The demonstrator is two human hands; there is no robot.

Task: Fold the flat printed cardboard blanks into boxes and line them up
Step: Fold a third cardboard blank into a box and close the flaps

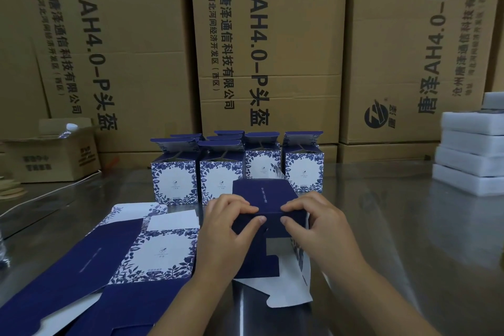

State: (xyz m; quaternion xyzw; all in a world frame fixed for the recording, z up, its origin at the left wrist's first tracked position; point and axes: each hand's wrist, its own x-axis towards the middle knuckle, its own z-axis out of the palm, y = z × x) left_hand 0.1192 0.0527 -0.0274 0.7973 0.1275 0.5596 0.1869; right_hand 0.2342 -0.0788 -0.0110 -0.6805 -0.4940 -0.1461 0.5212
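A half-folded dark blue box lies on its side in front of me, its white-lined flaps hanging toward me. My left hand grips its near left edge with fingers on top and thumb on the front flap. My right hand grips the near right edge the same way. Several folded blue-and-white floral boxes stand in rows behind it, lids open. A stack of flat printed blanks lies to the left of my left hand.
Large brown cartons form a wall at the back of the steel table. A small open carton with a bottle stands at the far left. White foam blocks are stacked at the right edge.
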